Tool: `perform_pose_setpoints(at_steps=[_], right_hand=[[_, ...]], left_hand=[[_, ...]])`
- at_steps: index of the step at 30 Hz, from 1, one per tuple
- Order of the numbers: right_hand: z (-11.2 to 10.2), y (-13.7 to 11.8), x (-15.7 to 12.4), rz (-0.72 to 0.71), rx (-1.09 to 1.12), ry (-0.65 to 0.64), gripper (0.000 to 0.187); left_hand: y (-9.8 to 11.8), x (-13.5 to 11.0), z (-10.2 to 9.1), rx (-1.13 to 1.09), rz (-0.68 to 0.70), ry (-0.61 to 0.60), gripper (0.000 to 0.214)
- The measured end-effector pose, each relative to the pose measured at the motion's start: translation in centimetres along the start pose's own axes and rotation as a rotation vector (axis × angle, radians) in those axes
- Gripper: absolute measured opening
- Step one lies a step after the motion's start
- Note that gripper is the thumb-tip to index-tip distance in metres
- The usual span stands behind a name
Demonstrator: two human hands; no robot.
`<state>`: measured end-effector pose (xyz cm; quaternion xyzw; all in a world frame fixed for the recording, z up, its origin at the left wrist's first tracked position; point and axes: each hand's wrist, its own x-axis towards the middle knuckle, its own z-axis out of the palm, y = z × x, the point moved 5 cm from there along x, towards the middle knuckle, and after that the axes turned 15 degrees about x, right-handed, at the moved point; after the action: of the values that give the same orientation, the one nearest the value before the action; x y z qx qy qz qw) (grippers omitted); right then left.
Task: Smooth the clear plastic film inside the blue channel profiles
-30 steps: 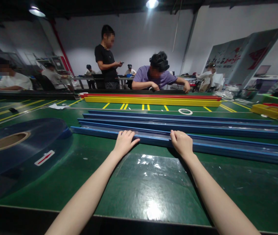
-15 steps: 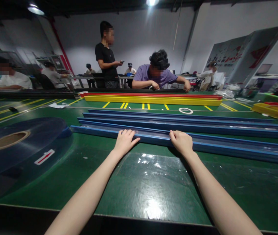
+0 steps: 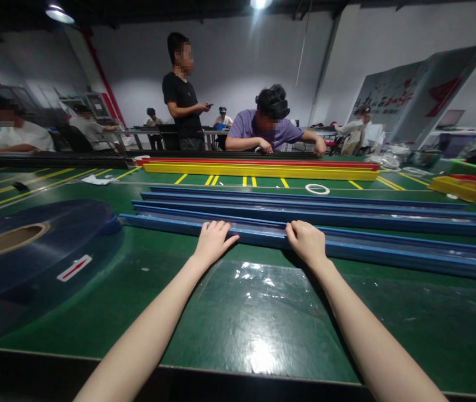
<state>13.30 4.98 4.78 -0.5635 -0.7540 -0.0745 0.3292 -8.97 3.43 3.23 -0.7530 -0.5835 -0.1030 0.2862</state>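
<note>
Several long blue rails lie side by side across the green table [image 3: 95,301]. My left hand [image 3: 213,241] rests on the near edge of the nearest blue rail [image 3: 389,254], fingers curled over it. My right hand [image 3: 307,242] grips the same rail a little to the right, fingers wrapped over its top. A sheet of clear film [image 3: 258,312] lies on the table under my forearms and runs up to the rail.
A large dark blue film roll [image 3: 32,245] lies flat at the left. Yellow and red rails [image 3: 258,170] lie further back, with a white tape ring [image 3: 317,190] before them. A person in purple leans over the far side; others stand or sit behind. Yellow tray [image 3: 464,188] at right.
My right hand has slid slightly left along the rail. The left hand stays where it was.
</note>
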Motion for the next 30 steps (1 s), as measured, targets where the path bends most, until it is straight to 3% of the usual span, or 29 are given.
perform_pose_setpoints(at_steps=[5, 19, 30], right_hand=[[0.8, -1.5, -0.1, -0.060, -0.010, 0.050, 0.038], [1.5, -0.7, 0.1, 0.048, -0.065, 0.021, 0.038], [1.3, -0.6, -0.1, -0.129, -0.057, 0.244, 0.035]], left_hand=[[0.0, 0.0, 0.0, 0.001, -0.006, -0.005, 0.036], [0.1, 0.0, 0.1, 0.012, -0.002, -0.003, 0.037], [-0.1, 0.0, -0.2, 0.011, 0.010, -0.007, 0.035]])
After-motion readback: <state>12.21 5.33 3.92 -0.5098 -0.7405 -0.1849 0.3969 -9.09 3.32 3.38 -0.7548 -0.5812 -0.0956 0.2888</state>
